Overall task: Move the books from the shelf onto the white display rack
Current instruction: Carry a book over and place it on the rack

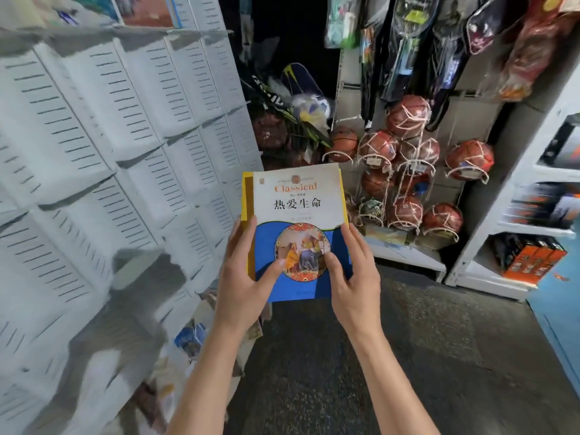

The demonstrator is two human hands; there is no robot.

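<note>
One book (295, 233) is in transit, held upright in the air at centre frame. The left hand (241, 290) clasps its lower left edge with the thumb on the cover. The right hand (354, 277) clasps its lower right edge the same way. A yellow edge behind the cover may be a second book; I cannot tell.

The white rack (103, 158) fills the view from 8 to 11 o'clock. Most of its slotted pockets look empty. One cover shows in a pocket at 11 o'clock. A few more books (191, 337) sit low at 7 o'clock, too blurred to count. I judge the task early, with most pockets still to fill.

About ten netted balls (408, 116) hang at 2 o'clock. A shelf (539, 227) of boxes stands at 3 o'clock; whether it is the source I cannot tell.
</note>
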